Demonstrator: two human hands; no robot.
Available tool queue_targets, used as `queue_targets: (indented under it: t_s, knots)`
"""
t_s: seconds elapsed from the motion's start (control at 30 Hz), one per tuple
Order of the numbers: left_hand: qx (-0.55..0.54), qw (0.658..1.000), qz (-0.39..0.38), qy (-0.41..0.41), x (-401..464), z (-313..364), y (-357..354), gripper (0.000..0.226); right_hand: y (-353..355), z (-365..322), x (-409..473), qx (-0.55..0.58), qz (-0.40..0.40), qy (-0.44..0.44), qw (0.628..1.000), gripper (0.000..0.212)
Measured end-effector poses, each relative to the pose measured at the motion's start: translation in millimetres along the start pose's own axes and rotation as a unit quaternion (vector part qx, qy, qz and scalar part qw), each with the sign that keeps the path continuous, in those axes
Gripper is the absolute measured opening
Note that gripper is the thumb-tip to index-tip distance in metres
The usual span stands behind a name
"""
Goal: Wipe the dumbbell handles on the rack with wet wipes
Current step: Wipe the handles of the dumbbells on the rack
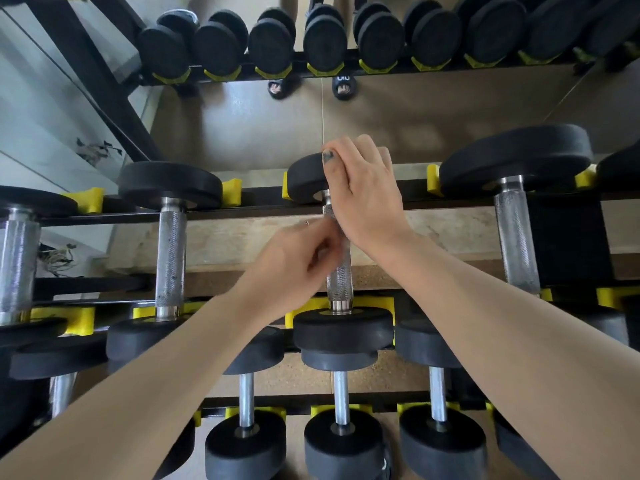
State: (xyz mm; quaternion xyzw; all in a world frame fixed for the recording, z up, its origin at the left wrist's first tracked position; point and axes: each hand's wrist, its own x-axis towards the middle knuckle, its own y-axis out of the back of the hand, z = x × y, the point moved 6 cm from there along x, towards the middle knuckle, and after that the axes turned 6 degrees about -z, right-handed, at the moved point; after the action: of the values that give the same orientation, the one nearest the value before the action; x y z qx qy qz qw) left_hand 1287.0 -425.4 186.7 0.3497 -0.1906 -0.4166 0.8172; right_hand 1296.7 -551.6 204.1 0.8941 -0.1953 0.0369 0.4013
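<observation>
While the far weight plate (306,178) is gripped by the right hand (367,192), the knurled handle (339,275) just below is pinched by the blurred left hand (298,258).

Tiled beige floor (242,133) behind the rack, one grout line running up the middle. Two feet in black slides: one (280,89) left, other (344,85) right with white lettering. Grey wall panel (41,109) far left, dark scuff on it.
</observation>
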Motion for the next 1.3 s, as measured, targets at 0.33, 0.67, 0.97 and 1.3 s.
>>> queue_targets:
  t_s: [0.33, 0.67, 0.97, 1.3]
  knots:
    - [0.003, 0.997, 0.052, 0.048, 6.4, -8.2, 25.6, 0.011, 0.5, -2.2, -0.1, -0.012, 0.004, 0.0, 1.0, 0.036]
    - [0.051, 0.981, -0.188, -0.004, -23.5, 6.6, -7.3, 0.01, 1.8, -2.9, -0.7, -0.025, -0.003, -0.003, 1.0, 0.025]
    - [-0.017, 0.998, -0.015, 0.052, 0.0, 2.1, -2.2, 0.01, 2.1, -3.0, -0.8, -0.024, 0.0, 0.004, 1.0, 0.026]
    - [-0.043, 0.989, 0.077, 0.119, 5.4, -11.7, 19.0, 0.013, 1.4, -3.0, 0.2, -0.027, 0.01, 0.008, 1.0, 0.026]
